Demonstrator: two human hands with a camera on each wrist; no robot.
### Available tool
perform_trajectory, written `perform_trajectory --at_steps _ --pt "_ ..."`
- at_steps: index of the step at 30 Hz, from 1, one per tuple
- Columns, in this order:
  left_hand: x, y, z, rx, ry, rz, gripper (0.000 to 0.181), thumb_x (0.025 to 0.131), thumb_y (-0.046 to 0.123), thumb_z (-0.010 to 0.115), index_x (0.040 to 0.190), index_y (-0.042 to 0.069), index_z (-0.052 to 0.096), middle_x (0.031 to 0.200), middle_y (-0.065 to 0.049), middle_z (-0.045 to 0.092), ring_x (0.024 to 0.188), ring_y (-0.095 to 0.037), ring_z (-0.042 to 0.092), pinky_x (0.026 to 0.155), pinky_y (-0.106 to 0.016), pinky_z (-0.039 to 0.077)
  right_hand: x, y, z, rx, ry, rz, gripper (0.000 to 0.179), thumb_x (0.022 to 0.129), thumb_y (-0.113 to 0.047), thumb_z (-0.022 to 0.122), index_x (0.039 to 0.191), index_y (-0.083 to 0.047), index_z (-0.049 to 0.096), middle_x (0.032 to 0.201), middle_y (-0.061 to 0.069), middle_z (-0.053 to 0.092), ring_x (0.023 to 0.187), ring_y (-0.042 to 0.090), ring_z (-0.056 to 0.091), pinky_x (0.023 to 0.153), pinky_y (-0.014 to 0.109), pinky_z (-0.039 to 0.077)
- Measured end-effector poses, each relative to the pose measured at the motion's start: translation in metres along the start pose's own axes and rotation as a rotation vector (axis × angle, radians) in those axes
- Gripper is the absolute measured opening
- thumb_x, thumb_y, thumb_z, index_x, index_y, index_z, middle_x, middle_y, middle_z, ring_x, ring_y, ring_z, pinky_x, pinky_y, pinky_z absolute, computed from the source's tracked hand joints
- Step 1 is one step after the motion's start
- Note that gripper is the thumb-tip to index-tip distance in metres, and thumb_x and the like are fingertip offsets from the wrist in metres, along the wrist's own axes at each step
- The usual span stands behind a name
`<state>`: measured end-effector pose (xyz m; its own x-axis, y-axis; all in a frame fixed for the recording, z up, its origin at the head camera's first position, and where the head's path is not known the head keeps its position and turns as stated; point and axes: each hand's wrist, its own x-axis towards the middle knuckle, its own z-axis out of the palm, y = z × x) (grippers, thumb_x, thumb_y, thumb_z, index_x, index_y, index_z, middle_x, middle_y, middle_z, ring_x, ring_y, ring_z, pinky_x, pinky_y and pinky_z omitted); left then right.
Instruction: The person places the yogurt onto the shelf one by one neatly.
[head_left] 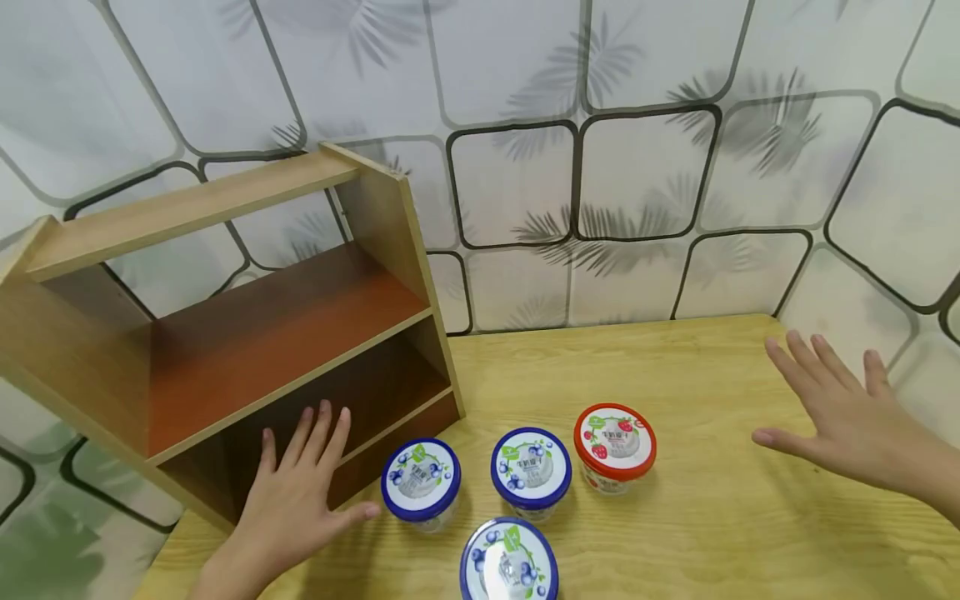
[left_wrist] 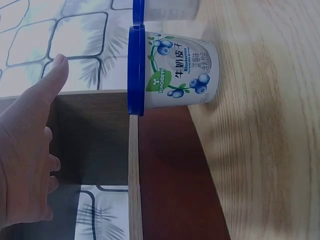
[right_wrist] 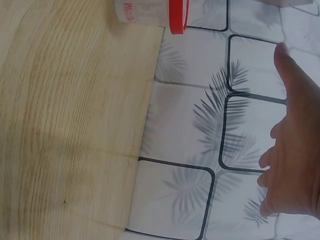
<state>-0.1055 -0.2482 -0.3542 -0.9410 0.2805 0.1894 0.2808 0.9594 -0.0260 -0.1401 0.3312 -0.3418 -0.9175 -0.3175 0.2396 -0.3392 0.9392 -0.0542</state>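
My left hand [head_left: 288, 504], fingers spread, is held in front of the small wooden shelf and holds nothing. Just right of it stands a blue-lidded blueberry yogurt-style cup [head_left: 422, 482], whose printed side [left_wrist: 180, 70] shows in the left wrist view. A second blueberry cup [head_left: 531, 471] stands further right, and a third [head_left: 510, 560] sits nearer the front edge of the view. Beside the second is a red-lidded strawberry cup [head_left: 615, 443]. Far to the right, my right hand [head_left: 855, 421] hovers over the table with spread fingers and nothing in it.
The two-level wooden shelf [head_left: 285, 321] stands at the left, angled, with a brown-red middle board and an open back. All the cups stand on the light wooden table [head_left: 712, 375]. Behind runs a wall covering [head_left: 517, 183] with dark-lined rounded shapes and leaf prints.
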Motion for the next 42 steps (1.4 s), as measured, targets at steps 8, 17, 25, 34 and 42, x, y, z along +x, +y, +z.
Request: perform_trajectory --at_steps 8,17,25,34,42 --pt "-0.005 -0.003 -0.001 -0.005 0.001 -0.015 0.106 0.077 0.072 0.053 0.153 0.015 0.005 0.156 -0.018 0.011 0.143 -0.039 0.012 0.106 -0.062 -0.011 0.004 0.001 -0.002 0.008 -0.004 -0.011 0.106 0.082 -0.050 0.064 0.151 -0.014 -0.008 0.156 0.016 -0.013 0.140 0.027 -0.025 0.097 0.059 -0.028" --pt "-0.013 -0.012 -0.005 -0.021 -0.005 -0.047 0.106 0.078 0.070 0.053 0.153 0.017 0.001 0.157 -0.018 0.007 0.144 -0.037 0.005 0.105 -0.062 -0.013 0.013 -0.004 -0.003 0.016 -0.021 -0.002 0.104 0.083 -0.050 0.064 0.152 -0.013 -0.005 0.157 0.016 -0.010 0.141 0.025 -0.024 0.099 0.056 -0.028" --pt "-0.020 -0.017 -0.009 -0.029 -0.011 -0.070 0.104 0.079 0.069 0.053 0.153 0.015 0.003 0.157 -0.020 0.007 0.144 -0.039 0.004 0.104 -0.063 -0.013 0.023 -0.010 -0.006 0.027 -0.036 -0.019 0.103 0.083 -0.051 0.062 0.152 -0.013 -0.005 0.157 0.017 -0.008 0.142 0.026 -0.022 0.101 0.055 -0.028" --pt "-0.026 -0.021 -0.008 -0.051 -0.023 -0.089 0.104 0.080 0.067 0.054 0.152 0.016 0.000 0.157 -0.019 0.002 0.144 -0.039 0.003 0.104 -0.068 -0.004 0.031 -0.016 -0.007 0.021 -0.037 -0.041 0.103 0.083 -0.052 0.061 0.152 -0.012 -0.005 0.157 0.020 -0.003 0.142 0.023 -0.020 0.102 0.053 -0.027" --pt "-0.030 -0.023 -0.009 -0.079 -0.035 -0.109 0.104 0.080 0.066 0.055 0.152 0.015 0.002 0.157 -0.021 0.005 0.144 -0.040 0.002 0.102 -0.072 0.001 0.039 -0.023 -0.008 0.057 -0.057 -0.071 0.100 0.084 -0.051 0.061 0.152 -0.011 -0.001 0.156 0.021 -0.001 0.143 0.025 -0.019 0.103 0.053 -0.026"
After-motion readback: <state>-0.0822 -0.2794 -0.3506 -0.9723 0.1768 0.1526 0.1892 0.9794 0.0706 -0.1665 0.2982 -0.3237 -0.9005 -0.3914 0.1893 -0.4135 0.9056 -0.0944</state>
